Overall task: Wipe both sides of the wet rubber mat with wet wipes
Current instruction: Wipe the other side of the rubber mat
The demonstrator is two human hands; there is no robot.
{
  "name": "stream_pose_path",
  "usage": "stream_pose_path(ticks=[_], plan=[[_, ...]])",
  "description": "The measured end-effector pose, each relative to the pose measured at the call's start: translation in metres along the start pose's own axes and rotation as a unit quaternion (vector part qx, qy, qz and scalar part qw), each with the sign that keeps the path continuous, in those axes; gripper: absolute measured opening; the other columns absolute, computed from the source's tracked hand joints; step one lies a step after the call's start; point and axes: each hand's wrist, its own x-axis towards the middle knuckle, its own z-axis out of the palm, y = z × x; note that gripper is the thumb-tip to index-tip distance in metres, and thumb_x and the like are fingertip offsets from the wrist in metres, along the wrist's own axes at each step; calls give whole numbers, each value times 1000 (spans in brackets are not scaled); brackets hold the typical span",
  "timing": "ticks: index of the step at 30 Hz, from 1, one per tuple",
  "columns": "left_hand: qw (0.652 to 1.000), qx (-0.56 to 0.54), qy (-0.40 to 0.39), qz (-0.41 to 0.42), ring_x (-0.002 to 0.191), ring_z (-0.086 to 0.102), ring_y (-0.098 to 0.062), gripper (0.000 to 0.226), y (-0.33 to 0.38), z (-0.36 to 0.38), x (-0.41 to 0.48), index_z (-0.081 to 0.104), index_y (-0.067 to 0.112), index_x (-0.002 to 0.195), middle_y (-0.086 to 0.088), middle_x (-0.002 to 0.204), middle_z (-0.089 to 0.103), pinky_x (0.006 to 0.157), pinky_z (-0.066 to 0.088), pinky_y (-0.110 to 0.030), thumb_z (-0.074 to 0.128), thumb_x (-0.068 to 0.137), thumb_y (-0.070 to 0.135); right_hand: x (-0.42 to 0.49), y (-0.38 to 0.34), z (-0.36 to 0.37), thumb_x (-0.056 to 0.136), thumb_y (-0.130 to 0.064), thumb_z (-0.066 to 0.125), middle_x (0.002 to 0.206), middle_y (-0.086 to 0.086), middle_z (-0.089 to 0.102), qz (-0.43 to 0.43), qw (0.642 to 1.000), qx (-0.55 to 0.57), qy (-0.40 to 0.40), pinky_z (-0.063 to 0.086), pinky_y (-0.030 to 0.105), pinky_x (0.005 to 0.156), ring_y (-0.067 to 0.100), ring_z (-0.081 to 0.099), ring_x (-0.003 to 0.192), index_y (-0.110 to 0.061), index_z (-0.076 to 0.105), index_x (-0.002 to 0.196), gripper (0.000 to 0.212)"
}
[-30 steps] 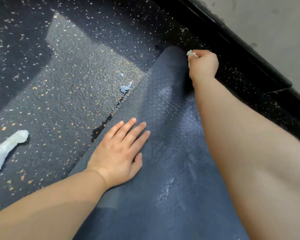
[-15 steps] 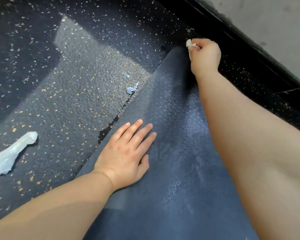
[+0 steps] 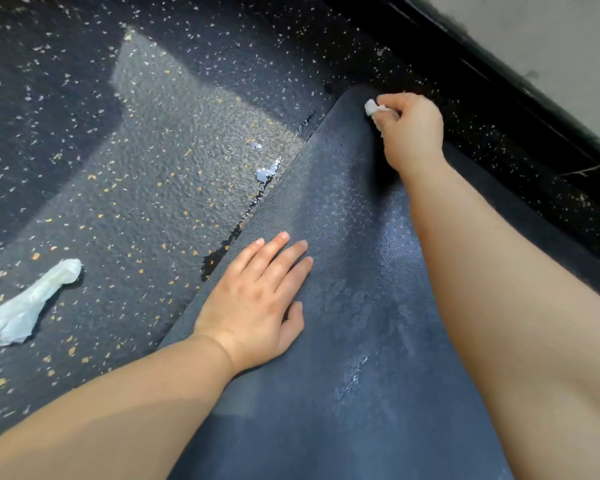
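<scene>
A dark blue textured rubber mat [image 3: 354, 265] lies on the speckled floor, running from the bottom of the view up to a rounded far corner. Wet streaks shine on its surface. My left hand [image 3: 257, 299] rests flat on the mat near its left edge, fingers straight. My right hand [image 3: 409, 129] is at the mat's far corner, fingers curled round a small crumpled white wet wipe [image 3: 373, 107] that pokes out at the knuckles and touches the mat.
A used white wipe [image 3: 28, 306] lies crumpled on the speckled floor [image 3: 146, 188] at the left. Small water puddles [image 3: 265, 174] sit on the floor beside the mat's left edge. A black baseboard [image 3: 499, 98] and pale wall run along the upper right.
My right hand with the wipe stays at the mat's far corner, shifted slightly back toward me. My left hand has kept its place flat on the mat.
</scene>
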Motion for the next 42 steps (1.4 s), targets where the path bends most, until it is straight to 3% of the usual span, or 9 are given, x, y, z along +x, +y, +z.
stream_pose_path(ticks=[9, 15, 18, 26, 28, 31, 34, 38, 42], plan=[[998, -33, 27, -47, 114, 56, -38, 47, 2, -4, 0, 65, -2, 106, -17, 114, 62, 102, 33, -44, 44, 77, 27, -156, -5, 6, 86, -14, 65, 85, 2, 62, -185, 966, 39, -176, 37, 16, 71, 13, 54, 77, -14, 74, 97, 14], [999, -30, 26, -34, 114, 56, -38, 44, 0, -3, -1, 66, 0, 105, -16, 112, 63, 102, 32, -43, 44, 78, 28, -62, 30, -22, 90, -29, 56, 103, 0, 65, 14, 999, 17, 44, 45, 26, 89, 18, 61, 96, -28, 70, 106, 21], [999, -29, 23, -31, 115, 55, -38, 47, 0, -3, -1, 66, 0, 108, -17, 113, 63, 101, 31, -43, 43, 78, 29, -51, 39, -11, 93, -25, 51, 116, 2, 61, 53, 997, -12, 48, 39, 19, 87, 15, 56, 107, -27, 68, 111, 24], [999, -35, 18, -34, 117, 54, -38, 49, 1, -3, -2, 64, -3, 109, -18, 115, 62, 102, 29, -43, 42, 78, 28, -226, 15, -3, 82, -5, 68, 83, 7, 63, -194, 967, 29, -163, 44, 25, 73, 23, 59, 76, -10, 74, 93, 13], [999, -34, 18, -31, 117, 54, -38, 49, 1, -3, -1, 63, -2, 109, -18, 115, 62, 102, 28, -42, 42, 77, 28, -218, 23, -16, 82, -4, 67, 85, 3, 60, -156, 974, 59, -152, 40, 13, 72, 12, 56, 74, -11, 73, 96, 17], [999, -34, 19, -26, 117, 53, -39, 50, 0, -2, -2, 63, -2, 110, -18, 115, 61, 102, 28, -42, 41, 77, 28, -170, 41, -30, 88, -12, 61, 97, -3, 57, -5, 999, 31, 27, 31, -2, 75, -1, 48, 85, -18, 71, 104, 20], [999, -34, 22, -24, 118, 52, -39, 50, -1, -1, -2, 62, -2, 111, -18, 116, 60, 102, 29, -43, 41, 77, 29, -139, 57, -29, 94, -27, 53, 115, -4, 59, 114, 992, 2, 56, 33, 10, 83, 5, 53, 105, -26, 68, 111, 23], [999, -35, 17, -18, 119, 51, -40, 51, -3, 1, -2, 61, -1, 114, -18, 117, 59, 103, 27, -44, 41, 78, 28, -193, 36, -6, 91, -17, 58, 103, 6, 63, 54, 998, 0, 10, 39, 22, 87, 22, 58, 100, -16, 71, 103, 18], [999, -43, -7, -10, 119, 50, -42, 53, 0, -7, -2, 63, -2, 115, -21, 117, 59, 104, 27, -47, 38, 79, 28, -300, 10, -11, 88, -13, 63, 90, 5, 63, -19, 989, 20, -146, 42, 24, 79, 25, 57, 87, -13, 74, 97, 15]])
